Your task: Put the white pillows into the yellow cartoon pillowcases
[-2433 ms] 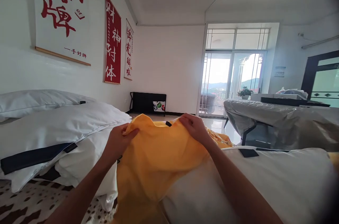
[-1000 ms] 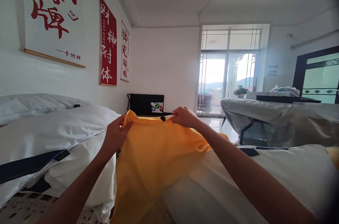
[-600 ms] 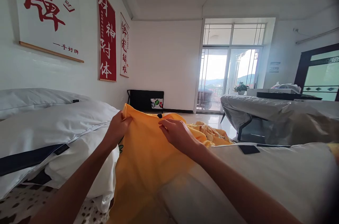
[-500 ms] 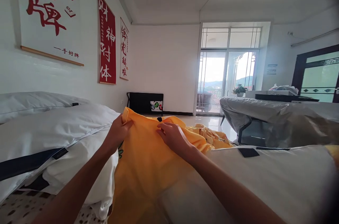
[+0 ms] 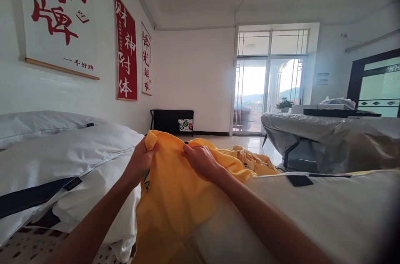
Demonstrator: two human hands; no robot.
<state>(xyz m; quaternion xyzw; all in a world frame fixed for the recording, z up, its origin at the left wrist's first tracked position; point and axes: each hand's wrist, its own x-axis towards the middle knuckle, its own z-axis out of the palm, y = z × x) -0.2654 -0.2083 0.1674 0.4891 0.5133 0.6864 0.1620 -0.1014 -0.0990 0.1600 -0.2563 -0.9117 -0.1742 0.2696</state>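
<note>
A large yellow cloth (image 5: 175, 189) hangs in front of me, its top edge lifted and a green print showing near its left side. My left hand (image 5: 142, 159) is closed on the upper left corner, thumb on the near face. Farther right along that edge, my right hand (image 5: 200, 160) pinches the fabric between thumb and fingers. A small dark patch (image 5: 186, 143) peeks out at the edge beside the right fingertips. More of the cloth lies bunched beyond my right hand, running into a crumpled, paler patterned part (image 5: 250, 159).
White bedding (image 5: 93, 147) with dark bands is heaped at left, over a spotted surface (image 5: 28, 247). Another white padded piece (image 5: 337, 201) lies at right. Behind it stands a plastic-draped table (image 5: 312, 124). A black folded panel (image 5: 170, 122) leans at the far wall.
Both hands have stayed on the cloth's edge. My left hand is slightly lower, with its corner folded over more; the right fingers have closed more tightly. The camera has tilted slightly.
</note>
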